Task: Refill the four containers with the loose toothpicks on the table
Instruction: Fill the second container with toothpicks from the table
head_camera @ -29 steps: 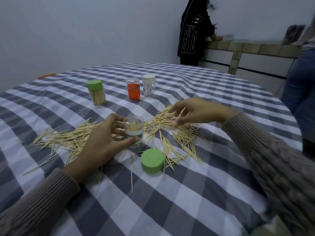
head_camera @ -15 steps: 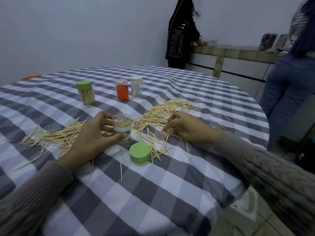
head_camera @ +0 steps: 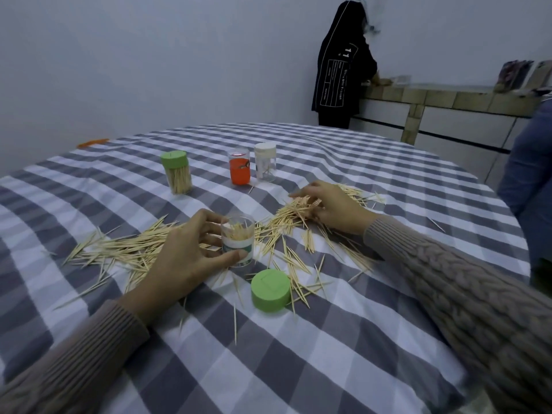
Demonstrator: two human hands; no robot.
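We can't read the jar point(head_camera: 238, 241) label, half behind the left hand point(head_camera: 185, 258). Right hand point(head_camera: 331, 209) fingertips buried in toothpicks point(head_camera: 286, 216). Both sleeves cut off at bottom edge; person point(head_camera: 534, 162) cropped at right edge.

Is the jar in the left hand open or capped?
Open: the jar shows toothpicks inside, and a green lid lies beside it.

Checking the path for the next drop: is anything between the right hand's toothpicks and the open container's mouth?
Nothing visible. The open container, held by the left hand, has no lid; its green lid lies nearer, clear of the right hand.
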